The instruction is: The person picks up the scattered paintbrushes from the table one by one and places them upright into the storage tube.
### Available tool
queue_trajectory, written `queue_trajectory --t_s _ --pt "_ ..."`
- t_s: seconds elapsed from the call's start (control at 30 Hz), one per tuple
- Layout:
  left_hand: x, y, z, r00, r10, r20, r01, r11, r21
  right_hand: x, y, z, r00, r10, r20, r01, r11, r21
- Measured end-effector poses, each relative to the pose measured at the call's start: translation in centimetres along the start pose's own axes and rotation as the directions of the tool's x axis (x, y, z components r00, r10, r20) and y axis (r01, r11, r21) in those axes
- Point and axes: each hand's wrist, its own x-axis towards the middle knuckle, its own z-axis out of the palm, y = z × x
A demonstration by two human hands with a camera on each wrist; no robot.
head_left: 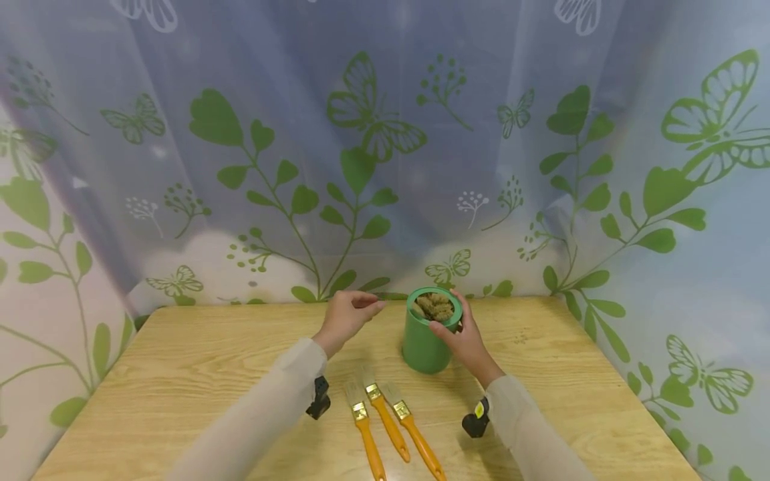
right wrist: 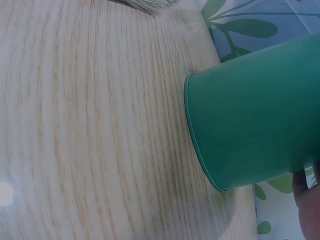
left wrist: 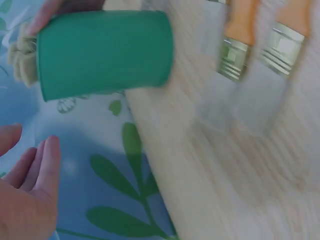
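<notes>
A green canister [head_left: 426,344] is upright near the back of the wooden table, with crumpled tan material [head_left: 434,306] visible through its round top opening. My right hand [head_left: 464,337] grips it near the rim, thumb at the front and fingers on the far right side; most of those fingers are hidden. To the left of the canister, apart from it, my left hand [head_left: 349,317] hovers over the table. In the left wrist view its fingers [left wrist: 47,165] are loosely extended, with nothing seen between them and the thumb.
Three paintbrushes with orange handles [head_left: 388,427], metal ferrules and pale bristles lie side by side in front of the canister, bristles pointing away. Behind the table [head_left: 210,361] hangs a curtain [head_left: 289,167] printed with green leaves and butterflies. Each wrist carries a small black camera [head_left: 319,399].
</notes>
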Motion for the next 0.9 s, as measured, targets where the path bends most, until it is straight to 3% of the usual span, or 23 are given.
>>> queue_trajectory --t_s 0.27,0.47,0.6,0.7,0.9 --pt "-3.1 -2.4 -1.9 0.987 -0.138 0.079 0.142 0.989 -0.049 -0.2 -0.2 0.0 1.0 0.001 -0.004 -0.001 1.0 0.006" --pt "-6.0 -4.3 -2.3 0.957 -0.239 0.166 0.258 0.96 -0.106 -0.2 -0.3 0.0 1.0 0.003 0.01 -0.003 1.0 0.021" --pt "-7.5 -5.8 -2.3 0.94 -0.268 0.212 0.294 0.95 -0.102 0.0 -0.2 0.0 1.0 0.008 0.006 -0.008 0.999 0.031" --pt "-8.6 -6.7 -2.1 0.933 -0.28 0.227 0.299 0.953 -0.051 0.1 0.0 0.0 1.0 0.007 0.006 -0.007 1.0 0.026" --pt "-10.3 -7.2 -1.5 0.922 -0.303 0.24 0.296 0.953 0.068 0.0 0.0 0.0 1.0 0.003 0.001 -0.003 1.0 0.027"
